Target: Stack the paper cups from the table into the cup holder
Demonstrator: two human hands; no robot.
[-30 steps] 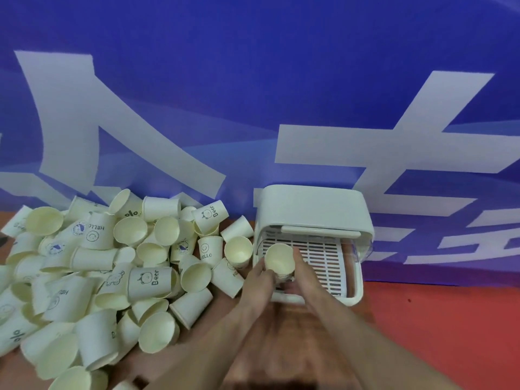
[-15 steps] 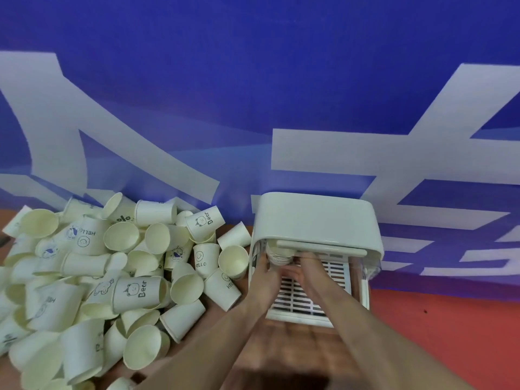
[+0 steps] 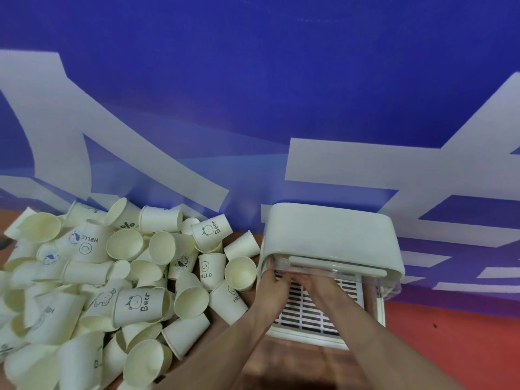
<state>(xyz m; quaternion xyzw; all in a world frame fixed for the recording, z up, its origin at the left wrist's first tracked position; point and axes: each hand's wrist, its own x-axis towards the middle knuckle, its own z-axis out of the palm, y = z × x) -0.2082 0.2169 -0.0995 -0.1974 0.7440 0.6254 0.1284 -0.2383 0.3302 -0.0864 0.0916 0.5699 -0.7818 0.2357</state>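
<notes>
A white cup holder point(image 3: 332, 235) with a rounded lid and a slatted tray stands on the table against the wall. Both my hands reach into its left front opening. My left hand point(image 3: 270, 287) and my right hand point(image 3: 319, 282) curl round a small stack of paper cups point(image 3: 280, 260). The stack sits almost wholly under the lid; only its rims show through the clear flap. A big heap of loose cream paper cups point(image 3: 135, 302), some printed "Bear" or "HELLO", covers the table to the left.
A blue banner wall point(image 3: 253, 94) rises directly behind the holder and the heap. The nearest loose cups point(image 3: 240, 273) lie just left of the holder. Brown tabletop point(image 3: 295, 361) shows between my forearms, and a red surface point(image 3: 455, 342) lies to the right.
My hands have carried the cup stack from above the slatted tray up and back under the holder's lid. The stack's open mouth is now out of sight.
</notes>
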